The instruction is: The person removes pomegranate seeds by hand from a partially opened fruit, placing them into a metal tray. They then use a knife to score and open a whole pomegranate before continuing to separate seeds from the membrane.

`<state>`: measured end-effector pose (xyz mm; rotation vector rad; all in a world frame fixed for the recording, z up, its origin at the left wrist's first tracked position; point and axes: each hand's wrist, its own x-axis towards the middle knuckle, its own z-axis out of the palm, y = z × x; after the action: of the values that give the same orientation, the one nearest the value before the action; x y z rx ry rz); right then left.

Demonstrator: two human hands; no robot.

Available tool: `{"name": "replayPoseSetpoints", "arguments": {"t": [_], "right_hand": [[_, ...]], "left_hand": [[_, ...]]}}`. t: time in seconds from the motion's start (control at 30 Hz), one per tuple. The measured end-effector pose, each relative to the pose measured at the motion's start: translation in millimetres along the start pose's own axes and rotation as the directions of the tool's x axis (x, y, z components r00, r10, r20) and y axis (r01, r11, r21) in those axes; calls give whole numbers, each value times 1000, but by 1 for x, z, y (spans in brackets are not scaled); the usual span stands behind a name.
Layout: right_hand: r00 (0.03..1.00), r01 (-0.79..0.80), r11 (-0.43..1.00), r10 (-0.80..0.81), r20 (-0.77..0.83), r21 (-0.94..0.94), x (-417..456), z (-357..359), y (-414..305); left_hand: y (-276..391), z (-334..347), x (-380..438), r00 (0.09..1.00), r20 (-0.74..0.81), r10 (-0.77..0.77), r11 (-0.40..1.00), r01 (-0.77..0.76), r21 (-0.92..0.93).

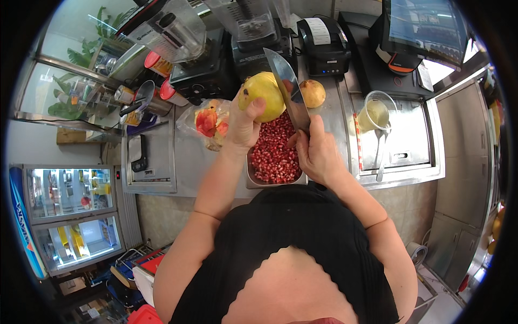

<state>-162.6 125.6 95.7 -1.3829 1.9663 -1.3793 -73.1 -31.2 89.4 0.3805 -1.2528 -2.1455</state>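
A yellow-green pomegranate (pixel 262 97) is held up in my left hand (pixel 246 121). My right hand (pixel 317 152) grips a broad steel kitchen knife (pixel 289 87) near the base of its blade, which points up and away beside the fruit's right side. Whether the edge touches the skin, I cannot tell. Below both hands lies a steel pan (pixel 275 185) full of red pomegranate seeds (pixel 275 156). A second, yellowish pomegranate (pixel 313 93) rests on the counter behind the knife. Left of the pan, a clear plastic bag (pixel 187 121) holds red and yellow peel pieces (pixel 207 122).
Two blenders (pixel 202 67) (pixel 263 48) and a receipt printer (pixel 325 50) line the back of the steel counter (pixel 202 174). At right are a plastic cup (pixel 374 113), a spoon (pixel 381 158) and a touchscreen terminal (pixel 425 36). A small scale (pixel 138 154) sits at left.
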Motion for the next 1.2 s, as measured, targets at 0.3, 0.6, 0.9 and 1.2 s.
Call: {"name": "replayPoseSetpoints", "arguments": {"t": [0.3, 0.6, 0.9, 1.2], "right_hand": [[989, 69, 997, -72, -131, -25, 2, 23, 12], [988, 34, 998, -42, -146, -56, 9, 28, 23], [999, -11, 598, -33, 39, 801, 11, 5, 4], [975, 53, 761, 101, -200, 646, 9, -5, 17]], "left_hand": [[-9, 16, -2, 987, -97, -126, 980, 109, -164], [-15, 22, 4, 966, -115, -230, 932, 184, -313], [-16, 13, -9, 978, 178, 110, 971, -68, -228], [9, -7, -14, 987, 95, 132, 980, -144, 140]]}}
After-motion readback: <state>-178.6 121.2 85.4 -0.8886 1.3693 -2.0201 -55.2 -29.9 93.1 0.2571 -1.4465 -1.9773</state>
